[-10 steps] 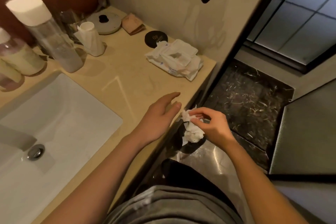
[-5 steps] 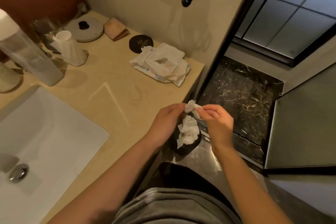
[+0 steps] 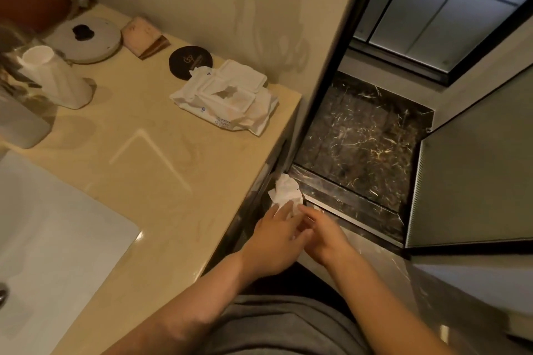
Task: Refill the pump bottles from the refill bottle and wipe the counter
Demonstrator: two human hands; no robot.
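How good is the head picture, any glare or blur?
Head view: dim, warm light; a pale reflection streaks the counter; the clear bottle at the left edge is blurred; the left hand, right hand and crumpled wipe are soft but readable.

Beige bench (image 3: 161,170) — white sink (image 3: 43,239) set in its left end
Open wipes pack (image 3: 222,101), dark coaster (image 3: 187,62), wrapped cup (image 3: 54,78), grey disc (image 3: 86,39).

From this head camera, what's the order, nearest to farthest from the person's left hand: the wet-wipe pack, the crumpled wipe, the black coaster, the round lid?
1. crumpled wipe, at the fingertips of the left hand.
2. wet-wipe pack, at the right end of the counter.
3. black coaster, behind the pack.
4. round lid, far back left.
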